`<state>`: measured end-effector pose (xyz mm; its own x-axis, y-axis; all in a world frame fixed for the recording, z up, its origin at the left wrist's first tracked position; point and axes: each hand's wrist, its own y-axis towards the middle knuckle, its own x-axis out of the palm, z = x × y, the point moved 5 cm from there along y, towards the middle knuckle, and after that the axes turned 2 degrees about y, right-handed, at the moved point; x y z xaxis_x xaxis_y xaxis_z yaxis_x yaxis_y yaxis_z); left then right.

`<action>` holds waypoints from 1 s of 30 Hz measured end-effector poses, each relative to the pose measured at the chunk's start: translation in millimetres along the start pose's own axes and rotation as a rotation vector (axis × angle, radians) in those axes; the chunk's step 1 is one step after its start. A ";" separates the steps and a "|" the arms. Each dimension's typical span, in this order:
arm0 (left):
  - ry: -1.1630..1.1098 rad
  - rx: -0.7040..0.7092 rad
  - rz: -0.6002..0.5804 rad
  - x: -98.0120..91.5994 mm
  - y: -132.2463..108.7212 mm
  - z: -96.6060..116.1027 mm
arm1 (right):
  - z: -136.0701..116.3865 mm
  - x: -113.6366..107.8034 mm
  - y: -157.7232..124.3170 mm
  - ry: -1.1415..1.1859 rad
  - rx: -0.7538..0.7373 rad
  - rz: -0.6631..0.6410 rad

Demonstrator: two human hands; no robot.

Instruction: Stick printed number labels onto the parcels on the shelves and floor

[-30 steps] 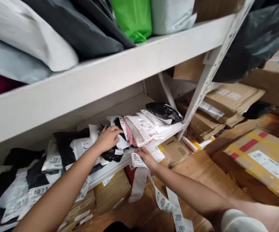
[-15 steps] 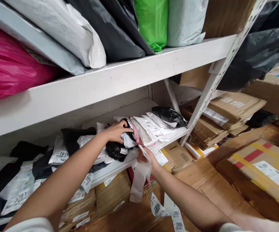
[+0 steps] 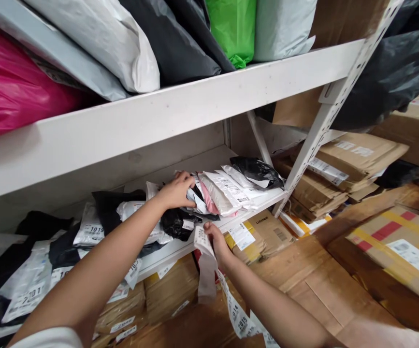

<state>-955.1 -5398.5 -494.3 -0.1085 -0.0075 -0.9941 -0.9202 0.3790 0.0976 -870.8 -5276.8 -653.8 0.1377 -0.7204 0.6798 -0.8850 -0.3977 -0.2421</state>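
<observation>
My left hand [image 3: 177, 192] reaches into the row of parcels on the lower shelf, its fingers curled over the edge of a pale grey mailing bag [image 3: 196, 202]. A pink mailing bag [image 3: 208, 194] and a white parcel with a printed label [image 3: 225, 193] lean just right of it. Below my left hand sits a small black parcel [image 3: 177, 224] with a white sticker. In front of the shelf edge my right hand [image 3: 217, 244] pinches a long strip of number labels [image 3: 205, 244]. The strip's tail hangs down, twisted, with 2015 readable on it.
Above my arms runs a white shelf beam [image 3: 180, 108] with large mailing bags on it. A perforated upright post [image 3: 318, 140] stands at the right. Cardboard boxes [image 3: 394, 246] fill the floor at right and below the shelf. Numbered parcels [image 3: 89, 227] line the shelf at left.
My right hand has drawn back slightly from the shelf and turned, lifting the strip's printed upper end. My left hand's fingers have closed in on the pale grey bag. The view has shifted slightly.
</observation>
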 end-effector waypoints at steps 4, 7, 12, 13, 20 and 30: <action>0.065 -0.083 -0.211 5.1 -25.9 -17.3 | 2.8 -1.7 0.7 -0.016 0.037 -0.068; -0.064 0.066 -0.314 11.3 -35.9 -21.9 | 6.9 -2.1 -1.0 -0.048 0.042 -0.203; -0.118 0.110 -0.172 15.3 -27.8 -15.3 | 19.2 -5.5 -1.9 -0.071 0.023 -0.296; -0.140 0.097 -0.142 14.4 -27.7 -14.5 | 22.1 -6.4 -1.9 -0.075 0.038 -0.294; -0.218 -0.272 0.115 -16.6 -76.5 -76.4 | 20.5 -11.7 -5.7 -0.135 0.050 -0.343; -0.021 -0.424 0.044 -25.0 -142.0 -121.2 | 38.3 17.6 -21.4 -0.181 0.191 -0.516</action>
<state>-867.2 -5564.3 -477.5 -0.1478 0.0204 -0.9888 -0.9885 -0.0359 0.1470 -832.4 -5302.7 -663.2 0.6193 -0.4849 0.6176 -0.5889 -0.8070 -0.0430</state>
